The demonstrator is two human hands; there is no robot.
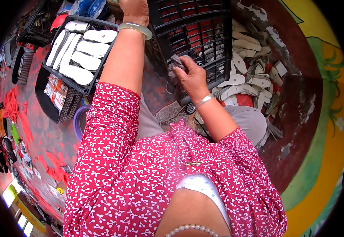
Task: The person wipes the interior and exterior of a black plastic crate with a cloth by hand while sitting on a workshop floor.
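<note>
A crumpled grey cloth (175,68) is pinched between the thumb and fingers of my right hand (193,80), against the lower edge of a black plastic crate (224,47). The crate is tilted, and its slatted face is turned up toward me. At the top edge of the view is my left hand (134,10), beside the crate's far left corner. Its fingers are cut off by the frame, so I cannot tell what it touches or holds. Through the slats, white shoe insoles and something red show in part.
White insoles (92,48) lie in rows in a black crate (86,90) on the left. Below it stands a dark box (47,103) with printed packets, near a purple tape roll (78,121). Loose insoles (258,81) are heaped at right, beside the painted wall (318,130).
</note>
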